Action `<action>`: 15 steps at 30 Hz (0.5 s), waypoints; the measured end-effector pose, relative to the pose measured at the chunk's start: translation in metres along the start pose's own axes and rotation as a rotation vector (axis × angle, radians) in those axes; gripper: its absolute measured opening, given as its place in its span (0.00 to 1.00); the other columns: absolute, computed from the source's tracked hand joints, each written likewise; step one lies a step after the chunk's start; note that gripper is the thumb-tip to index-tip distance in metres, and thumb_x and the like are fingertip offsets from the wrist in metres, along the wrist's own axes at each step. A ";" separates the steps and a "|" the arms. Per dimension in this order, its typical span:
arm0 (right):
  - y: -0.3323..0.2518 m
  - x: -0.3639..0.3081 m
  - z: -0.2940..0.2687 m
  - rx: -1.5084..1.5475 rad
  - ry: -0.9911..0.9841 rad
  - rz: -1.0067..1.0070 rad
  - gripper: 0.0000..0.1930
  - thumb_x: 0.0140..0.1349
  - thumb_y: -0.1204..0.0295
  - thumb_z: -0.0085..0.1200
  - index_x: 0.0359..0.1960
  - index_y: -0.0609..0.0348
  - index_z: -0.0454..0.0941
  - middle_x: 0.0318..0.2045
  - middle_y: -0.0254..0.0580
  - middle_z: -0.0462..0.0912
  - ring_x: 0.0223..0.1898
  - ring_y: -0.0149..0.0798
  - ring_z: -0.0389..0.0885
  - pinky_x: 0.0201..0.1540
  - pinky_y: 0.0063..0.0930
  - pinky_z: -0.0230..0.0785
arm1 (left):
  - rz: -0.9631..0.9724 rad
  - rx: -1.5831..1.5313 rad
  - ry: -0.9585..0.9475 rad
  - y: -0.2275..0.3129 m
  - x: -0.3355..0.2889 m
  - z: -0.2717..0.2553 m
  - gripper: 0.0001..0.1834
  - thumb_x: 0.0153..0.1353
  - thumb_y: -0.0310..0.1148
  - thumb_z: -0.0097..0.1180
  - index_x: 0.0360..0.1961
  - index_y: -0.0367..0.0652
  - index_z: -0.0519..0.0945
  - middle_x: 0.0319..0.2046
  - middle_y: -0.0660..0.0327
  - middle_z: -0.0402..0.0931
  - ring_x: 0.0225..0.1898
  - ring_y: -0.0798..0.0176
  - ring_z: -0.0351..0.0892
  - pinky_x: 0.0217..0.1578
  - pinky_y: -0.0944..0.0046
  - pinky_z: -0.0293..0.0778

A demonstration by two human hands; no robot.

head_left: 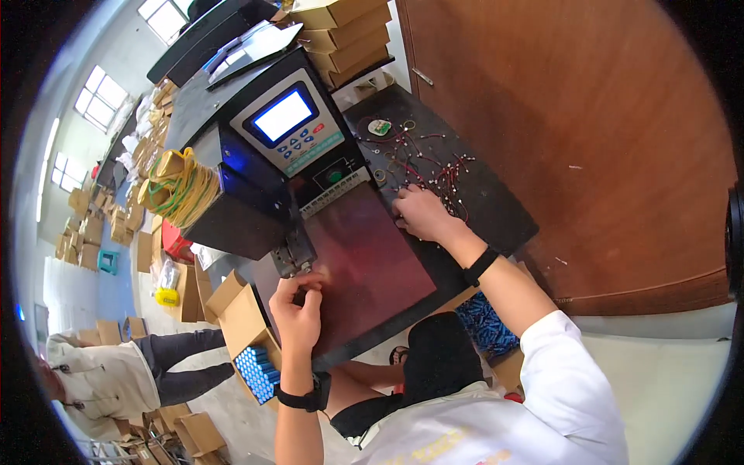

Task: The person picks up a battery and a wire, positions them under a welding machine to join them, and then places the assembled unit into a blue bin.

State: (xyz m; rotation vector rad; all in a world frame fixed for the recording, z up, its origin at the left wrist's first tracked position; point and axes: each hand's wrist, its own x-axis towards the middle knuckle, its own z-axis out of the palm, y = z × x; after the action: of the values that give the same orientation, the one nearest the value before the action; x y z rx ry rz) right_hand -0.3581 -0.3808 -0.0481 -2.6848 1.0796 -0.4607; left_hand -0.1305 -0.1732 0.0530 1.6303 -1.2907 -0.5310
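Note:
My left hand is closed in a pinch just below the metal electrode head of a black spot-welding machine. Whatever lies between those fingertips is too small to make out. Over on the black side of the bench, my right hand reaches down with bent fingers to the near-left edge of a loose heap of thin red and black wires with small light ends. Its fingertips are partly hidden, and what they pinch cannot be made out. A dark reddish mat covers the work surface between my hands.
An open carton of blue cylindrical cells stands beside my left forearm. More blue cells fill a box under my right arm. Thick yellow-green cable coils on the machine. A brown wooden panel rises at right. Another person stands at left.

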 end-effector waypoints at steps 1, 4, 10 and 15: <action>0.001 0.001 0.001 0.030 -0.019 0.019 0.09 0.53 0.69 0.68 0.34 0.56 0.83 0.40 0.42 0.82 0.50 0.49 0.78 0.51 0.42 0.75 | 0.001 0.003 -0.002 0.000 0.001 0.000 0.10 0.57 0.20 0.53 0.36 0.31 0.85 0.31 0.59 0.83 0.35 0.69 0.79 0.40 0.69 0.73; -0.003 0.006 0.001 0.036 -0.050 0.026 0.07 0.54 0.71 0.68 0.32 0.56 0.83 0.39 0.42 0.82 0.49 0.49 0.78 0.50 0.42 0.75 | 0.000 0.000 0.002 0.004 -0.001 -0.004 0.10 0.57 0.20 0.53 0.36 0.31 0.85 0.32 0.59 0.84 0.35 0.69 0.79 0.40 0.69 0.73; 0.005 0.013 0.008 0.029 -0.143 0.033 0.05 0.55 0.73 0.65 0.32 0.56 0.82 0.39 0.44 0.82 0.49 0.50 0.79 0.50 0.44 0.75 | 0.022 -0.010 -0.013 0.008 0.000 0.000 0.10 0.57 0.20 0.52 0.36 0.31 0.85 0.31 0.60 0.83 0.34 0.69 0.78 0.39 0.69 0.72; -0.003 0.010 -0.006 -0.035 -0.053 -0.090 0.06 0.56 0.78 0.61 0.36 0.58 0.80 0.38 0.47 0.82 0.46 0.52 0.81 0.47 0.45 0.75 | 0.045 -0.037 -0.001 -0.003 -0.001 -0.001 0.10 0.57 0.20 0.53 0.36 0.31 0.84 0.30 0.60 0.82 0.34 0.69 0.78 0.39 0.69 0.72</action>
State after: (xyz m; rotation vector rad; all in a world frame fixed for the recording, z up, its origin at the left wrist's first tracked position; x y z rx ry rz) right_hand -0.3516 -0.3865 -0.0391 -2.7684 0.9645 -0.3870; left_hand -0.1287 -0.1717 0.0509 1.5675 -1.3079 -0.5254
